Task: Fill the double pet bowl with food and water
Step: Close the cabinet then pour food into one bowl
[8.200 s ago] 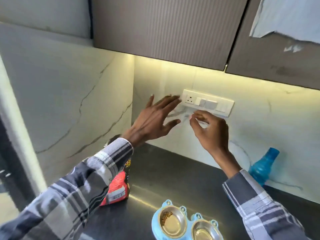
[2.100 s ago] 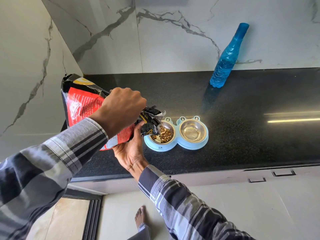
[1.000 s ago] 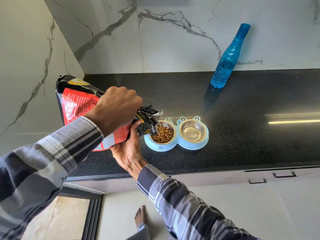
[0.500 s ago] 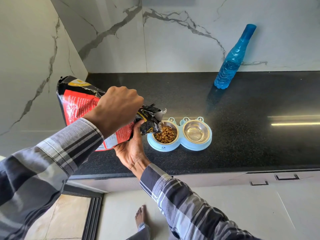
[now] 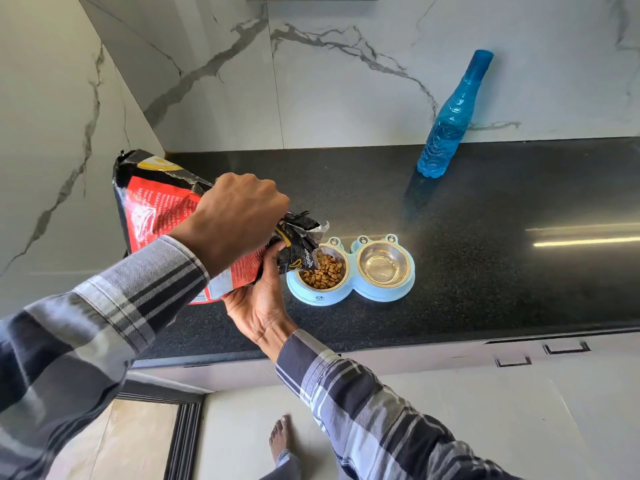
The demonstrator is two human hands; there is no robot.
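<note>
While kibble (image 5: 323, 270) already heaps in its left cup, the bowl (image 5: 350, 271) sits on the black desk (image 5: 485, 271) near the front edge, and it serves as the landmark for all else here. Its right cup (image 5: 382, 264) shows only bare metal; whether any water lies in it I cannot tell. The torn mouth of the bag (image 5: 152, 209) hangs over the bowl's left cup, with the bag's body rising away to the left of the bowl, tilted. The left hand (image 5: 239, 216) grips the bag from above, fingers curled round its neck. The right hand (image 5: 259, 299) cups the bag from below, just left of the bowl, thumb against the spout. The bottle (image 5: 450, 123), blue and capped, stands behind and to the right of the bowl, well apart, against the marble wall (image 5: 346, 81).

The step in hand looks like pouring food, and it seems close to done: the heap is near the rim. To do it well, keep the spout low and centred over the left cup, ease the tilt back slowly so the flow thins instead of surging, and let the lower hand pinch the spout narrow. A sudden tip could scatter pellets into the right cup or onto the desk. Water from the bottle would follow.
</note>
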